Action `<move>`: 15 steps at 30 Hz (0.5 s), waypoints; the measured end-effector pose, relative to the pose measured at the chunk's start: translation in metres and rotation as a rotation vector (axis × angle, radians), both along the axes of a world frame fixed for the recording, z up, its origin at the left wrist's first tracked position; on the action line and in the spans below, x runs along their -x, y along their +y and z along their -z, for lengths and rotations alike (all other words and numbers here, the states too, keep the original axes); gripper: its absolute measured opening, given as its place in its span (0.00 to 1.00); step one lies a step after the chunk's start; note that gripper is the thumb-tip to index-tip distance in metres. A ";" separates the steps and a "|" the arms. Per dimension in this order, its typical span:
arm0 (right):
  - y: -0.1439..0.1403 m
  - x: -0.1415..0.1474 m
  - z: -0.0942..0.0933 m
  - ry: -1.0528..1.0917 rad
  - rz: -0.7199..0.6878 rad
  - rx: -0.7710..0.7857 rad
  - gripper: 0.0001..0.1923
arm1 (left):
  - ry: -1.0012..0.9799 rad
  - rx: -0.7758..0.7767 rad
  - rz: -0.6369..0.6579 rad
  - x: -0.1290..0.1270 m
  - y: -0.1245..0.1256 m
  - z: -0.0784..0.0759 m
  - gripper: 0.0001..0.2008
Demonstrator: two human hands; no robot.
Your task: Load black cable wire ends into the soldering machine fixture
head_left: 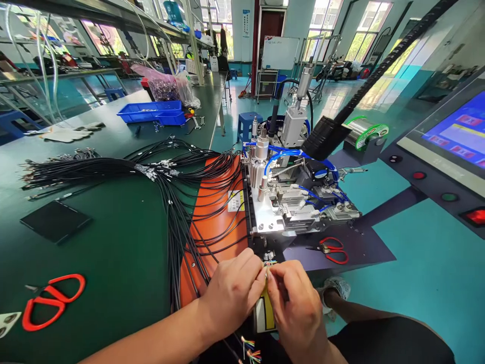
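Both hands are closed on one cable end: the left hand [232, 292] and right hand [294, 302] pinch its fanned coloured wires [270, 263] just before the soldering fixture [291, 202], not yet in it. A large bundle of black cables [178, 212] on the desk [113, 237] looks left to do.

No text can be read with certainty anywhere in the scene. A yellow warning label [236, 200] is seen on the near left side of the machine [291, 202], a second yellow label [267, 308] is partly covered by the hands, and a blue poster [246, 23] is fixed to the far wall, but the print on all three is too small to be made out. Red and white boxes are shown on the blue screen [460, 132] at the right, and their writing is blurred.
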State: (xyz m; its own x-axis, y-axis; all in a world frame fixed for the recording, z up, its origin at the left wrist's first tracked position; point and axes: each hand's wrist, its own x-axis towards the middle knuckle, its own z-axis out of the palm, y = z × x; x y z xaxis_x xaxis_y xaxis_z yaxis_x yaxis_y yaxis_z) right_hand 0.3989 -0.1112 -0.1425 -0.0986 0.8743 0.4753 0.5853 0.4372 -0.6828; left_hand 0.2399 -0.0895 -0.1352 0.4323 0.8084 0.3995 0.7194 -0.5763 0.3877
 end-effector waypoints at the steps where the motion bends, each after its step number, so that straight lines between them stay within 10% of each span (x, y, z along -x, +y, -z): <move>1: -0.001 0.000 0.001 0.006 -0.014 0.009 0.08 | -0.016 0.004 -0.006 0.000 0.000 0.000 0.11; 15: 0.027 -0.022 -0.018 0.646 -0.085 0.867 0.18 | -0.060 0.053 0.031 0.000 0.000 -0.001 0.09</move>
State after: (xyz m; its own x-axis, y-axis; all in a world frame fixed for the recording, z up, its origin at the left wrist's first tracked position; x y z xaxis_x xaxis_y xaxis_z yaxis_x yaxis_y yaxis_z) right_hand 0.4211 -0.0838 -0.1243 -0.1272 0.9398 -0.3172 -0.0055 -0.3204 -0.9473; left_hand 0.2401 -0.0892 -0.1341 0.4341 0.8156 0.3827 0.6759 -0.5757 0.4602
